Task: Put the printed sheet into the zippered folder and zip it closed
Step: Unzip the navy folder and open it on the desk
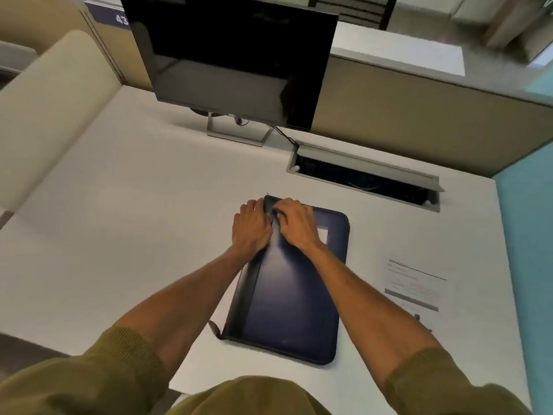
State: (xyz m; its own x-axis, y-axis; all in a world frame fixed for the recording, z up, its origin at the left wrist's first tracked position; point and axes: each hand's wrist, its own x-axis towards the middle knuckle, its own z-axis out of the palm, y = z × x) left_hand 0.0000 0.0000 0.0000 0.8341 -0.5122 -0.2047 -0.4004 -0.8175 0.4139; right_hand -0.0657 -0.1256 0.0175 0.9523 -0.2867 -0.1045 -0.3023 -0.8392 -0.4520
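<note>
The white desk (134, 235) carries a dark monitor (233, 55) at the back. Nearer the person, the zippered folder (287, 295) lies flat with its cover down, and it looks closed along every edge that shows. The printed sheet (416, 286) lies face up on the desk to the right of the folder, apart from it, so the main step is not yet done. Both hands meet at the folder's far left corner. The left hand (253, 226) wraps its curled fingers over that corner's outer edge and holds it. The right hand (296, 223) rests on the cover with its fingers bent and bunched at the same corner. Whether they pinch the zipper pull is hidden, so I cannot tell. My reading is that the folder is only now being opened. Unzipping, sliding the sheet in and zipping shut all remain.
</note>
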